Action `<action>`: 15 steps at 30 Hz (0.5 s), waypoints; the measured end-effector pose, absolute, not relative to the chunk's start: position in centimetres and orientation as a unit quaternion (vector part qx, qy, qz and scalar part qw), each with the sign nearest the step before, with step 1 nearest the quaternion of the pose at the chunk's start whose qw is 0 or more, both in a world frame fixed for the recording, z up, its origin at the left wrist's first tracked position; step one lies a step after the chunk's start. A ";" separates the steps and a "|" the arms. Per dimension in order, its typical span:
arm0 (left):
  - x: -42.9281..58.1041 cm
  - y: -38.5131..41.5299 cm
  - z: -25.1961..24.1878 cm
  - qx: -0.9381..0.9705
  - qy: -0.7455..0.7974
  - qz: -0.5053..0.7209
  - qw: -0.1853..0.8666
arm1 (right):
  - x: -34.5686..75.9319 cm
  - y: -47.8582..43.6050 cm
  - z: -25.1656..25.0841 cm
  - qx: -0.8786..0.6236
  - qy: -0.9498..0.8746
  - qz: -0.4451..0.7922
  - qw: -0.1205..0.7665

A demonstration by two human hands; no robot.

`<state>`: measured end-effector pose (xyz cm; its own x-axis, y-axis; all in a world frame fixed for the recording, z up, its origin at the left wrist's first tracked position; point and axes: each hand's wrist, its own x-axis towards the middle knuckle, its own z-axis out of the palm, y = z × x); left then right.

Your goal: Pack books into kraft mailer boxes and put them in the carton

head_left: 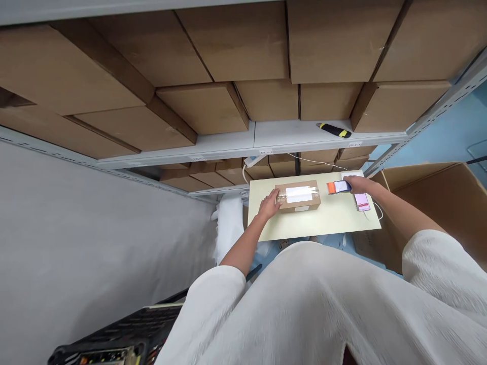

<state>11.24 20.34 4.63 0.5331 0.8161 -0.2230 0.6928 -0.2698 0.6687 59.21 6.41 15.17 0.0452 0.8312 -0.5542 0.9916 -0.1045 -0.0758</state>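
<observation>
A small taped cardboard box (314, 202) with a white label on top lies on the pale yellow tabletop (281, 230). My left hand (269, 204) grips its left end, with the fingers over the edge and the thumb toward the front. To the right of the box, my right hand (356, 184) is closed around a flat, phone-like handheld device (338, 187) with a pale screen and an orange end. The device points left toward the box, apart from it. Partly under my right wrist lies a phone (362, 203) with a lit pinkish screen.
Shelves packed with cardboard boxes (236, 45) rise behind the table. A yellow and black box cutter (334, 130) lies on the shelf ledge. A large open carton (429, 203) stands at the right, white wrapping material (229, 228) at the left, and a black crate (125, 329) at lower left.
</observation>
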 end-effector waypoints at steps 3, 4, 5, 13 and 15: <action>11.2 20.3 4.7 0.789 0.482 0.080 0.373 | 58.8 6.7 14.1 0.703 0.644 -0.245 0.178; 11.2 20.2 4.7 0.788 0.482 0.081 0.375 | 58.3 6.9 13.7 0.705 0.640 -0.245 0.184; 11.3 20.2 4.7 0.786 0.481 0.082 0.379 | 57.6 7.1 13.3 0.708 0.635 -0.245 0.189; 11.7 19.8 4.9 0.777 0.473 0.098 0.404 | 52.4 10.4 12.6 0.699 0.636 -0.235 0.226; 11.8 19.8 4.9 0.775 0.473 0.108 0.405 | 52.2 10.7 12.8 0.700 0.636 -0.228 0.231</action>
